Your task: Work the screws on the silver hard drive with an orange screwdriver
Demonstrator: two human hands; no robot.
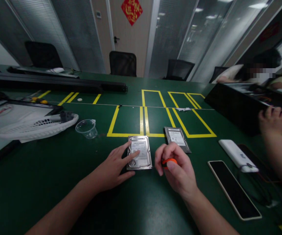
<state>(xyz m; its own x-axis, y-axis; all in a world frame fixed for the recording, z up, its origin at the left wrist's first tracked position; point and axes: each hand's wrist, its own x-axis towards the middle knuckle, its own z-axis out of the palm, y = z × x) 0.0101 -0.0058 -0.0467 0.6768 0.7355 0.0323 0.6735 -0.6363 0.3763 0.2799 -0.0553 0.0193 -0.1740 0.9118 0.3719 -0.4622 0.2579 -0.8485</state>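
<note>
A silver hard drive [141,160] lies label up on the green table before me. My left hand [112,168] rests at its left side, fingers spread, with fingertips touching the drive's top and edge. Just right of this drive, my right hand [180,173] is closed around an orange-and-black tool handle [169,162]; the rest of the tool is hidden by the fingers. Beyond that hand lies a second hard drive [176,136], label up and slightly turned, its near side partly covered by my hand.
At left stand a clear plastic cup [87,128] and a white basket-like tray [38,125]. A phone [233,189] and a white power bank [238,156] with a cable lie at right. Another person's hand [276,120] is beside a black case [238,104]. Yellow tape [126,134] marks the table.
</note>
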